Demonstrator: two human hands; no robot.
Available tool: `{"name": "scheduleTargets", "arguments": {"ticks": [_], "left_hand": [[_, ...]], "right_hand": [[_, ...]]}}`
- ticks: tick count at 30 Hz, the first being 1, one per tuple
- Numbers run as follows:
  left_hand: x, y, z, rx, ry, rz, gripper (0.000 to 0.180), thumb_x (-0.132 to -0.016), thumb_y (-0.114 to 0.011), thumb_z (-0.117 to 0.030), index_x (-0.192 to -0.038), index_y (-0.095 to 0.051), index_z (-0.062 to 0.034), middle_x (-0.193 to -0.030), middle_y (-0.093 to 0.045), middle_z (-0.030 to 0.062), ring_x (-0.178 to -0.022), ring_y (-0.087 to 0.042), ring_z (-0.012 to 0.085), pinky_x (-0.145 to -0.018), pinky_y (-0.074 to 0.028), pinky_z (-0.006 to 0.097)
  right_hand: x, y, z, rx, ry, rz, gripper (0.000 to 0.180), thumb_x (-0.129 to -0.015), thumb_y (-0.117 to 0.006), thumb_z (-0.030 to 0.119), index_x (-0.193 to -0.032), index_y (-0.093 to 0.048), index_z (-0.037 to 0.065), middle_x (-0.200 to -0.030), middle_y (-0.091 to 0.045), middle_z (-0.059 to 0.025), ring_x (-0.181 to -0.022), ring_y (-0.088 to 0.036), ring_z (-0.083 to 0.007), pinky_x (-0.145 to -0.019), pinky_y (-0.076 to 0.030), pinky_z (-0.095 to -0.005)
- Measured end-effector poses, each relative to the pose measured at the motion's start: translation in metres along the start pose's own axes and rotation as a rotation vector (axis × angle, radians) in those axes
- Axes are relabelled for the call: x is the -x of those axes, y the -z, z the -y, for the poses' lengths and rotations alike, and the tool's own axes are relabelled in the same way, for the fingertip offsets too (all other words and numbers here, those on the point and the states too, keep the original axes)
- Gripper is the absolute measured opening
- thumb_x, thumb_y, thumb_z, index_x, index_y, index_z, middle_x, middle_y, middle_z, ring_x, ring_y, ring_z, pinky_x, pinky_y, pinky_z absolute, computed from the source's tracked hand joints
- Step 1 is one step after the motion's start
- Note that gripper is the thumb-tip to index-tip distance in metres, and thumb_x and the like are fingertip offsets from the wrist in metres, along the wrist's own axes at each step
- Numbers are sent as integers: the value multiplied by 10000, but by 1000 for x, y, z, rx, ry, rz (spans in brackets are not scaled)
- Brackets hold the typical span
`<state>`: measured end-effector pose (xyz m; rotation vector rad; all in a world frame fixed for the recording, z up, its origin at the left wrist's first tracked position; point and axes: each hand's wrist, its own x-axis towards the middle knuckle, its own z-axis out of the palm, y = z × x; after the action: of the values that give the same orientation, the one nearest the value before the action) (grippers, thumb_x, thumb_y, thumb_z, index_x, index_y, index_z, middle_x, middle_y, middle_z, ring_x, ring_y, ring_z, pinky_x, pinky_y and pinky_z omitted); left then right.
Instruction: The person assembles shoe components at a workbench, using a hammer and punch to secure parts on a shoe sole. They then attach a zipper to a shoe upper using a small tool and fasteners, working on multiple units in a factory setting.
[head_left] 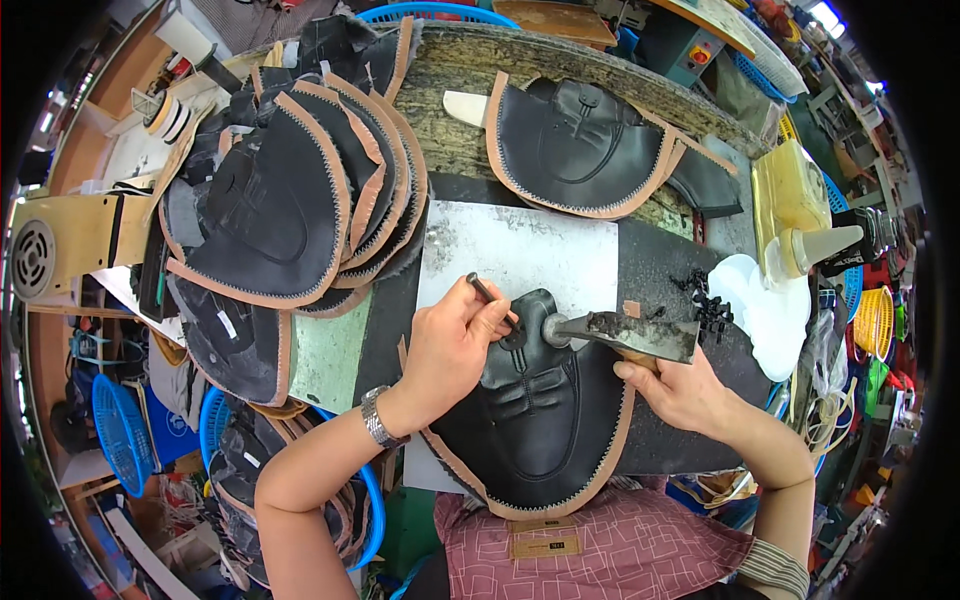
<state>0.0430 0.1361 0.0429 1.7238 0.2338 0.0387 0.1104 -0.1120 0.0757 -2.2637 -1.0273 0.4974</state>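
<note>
A black leather shoe upper [530, 420] with a tan zigzag-stitched edge lies before me, its tongue end on a white board [520, 245]. My left hand [450, 335] pinches a short dark metal punch [482, 288], tilted, its lower end at the small strap on the upper. My right hand [680, 390] grips a hammer [630, 334] by its wooden handle. The hammer's round face is beside the punch, over the upper's tongue; I cannot tell whether it touches the leather. Fingers partly hide the handle.
Stacked black uppers [270, 200] rise at the left. Another upper [580, 150] lies at the back. Small black pieces [712, 305] are heaped on the right, near a white sheet [760, 310] and a glue bottle [810, 250]. Blue baskets [125, 435] stand lower left.
</note>
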Motion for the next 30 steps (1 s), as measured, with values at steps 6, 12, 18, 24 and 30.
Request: {"name": "scheduleTargets", "arguments": {"ticks": [6, 12, 18, 24, 30], "left_hand": [[1, -4, -5, -404, -155, 70, 86, -874, -579, -91, -893, -565, -9, -835, -686, 99, -736, -671, 170, -668, -529, 253], [-1, -11, 7, -578, -631, -37, 105, -836, -607, -99, -874, -542, -25, -595, -551, 111, -523, -568, 259, -475, -456, 338], [-19, 25, -9, 309, -43, -239, 196, -950, -493, -173, -873, -571, -11, -849, -670, 115, -701, -635, 134, -640, -506, 251], [-71, 198, -24, -824, -356, -901, 178, -805, -641, -157, -717, -603, -7, -777, -654, 21, -650, -556, 100, -590, -432, 278], [-86, 305, 7, -34, 373, -575, 230, -743, -689, -246, -679, -650, -29, -640, -608, 80, -567, -531, 171, -578, -413, 373]], "right_hand": [[-1, 28, 13, 9, 139, -117, 234, -873, -571, 251, -935, -645, 38, -710, -618, -138, -615, -609, -303, -545, -465, -361], [3, 37, 35, -110, -83, 60, 120, -806, -612, 125, -868, -605, 23, -715, -570, -100, -635, -572, -248, -619, -475, -373], [-17, 4, 9, 321, 253, -167, 318, -712, -711, 162, -986, -570, 85, -869, -581, -89, -687, -611, -279, -562, -491, -382], [-29, -1, 26, 227, 182, 87, 431, -665, -708, 113, -1060, -536, 107, -897, -611, -101, -780, -631, -294, -648, -503, -377], [-109, 60, -26, 72, 19, -529, 295, -711, -645, 48, -987, -540, 45, -868, -603, -167, -813, -610, -332, -681, -468, -377]]}}
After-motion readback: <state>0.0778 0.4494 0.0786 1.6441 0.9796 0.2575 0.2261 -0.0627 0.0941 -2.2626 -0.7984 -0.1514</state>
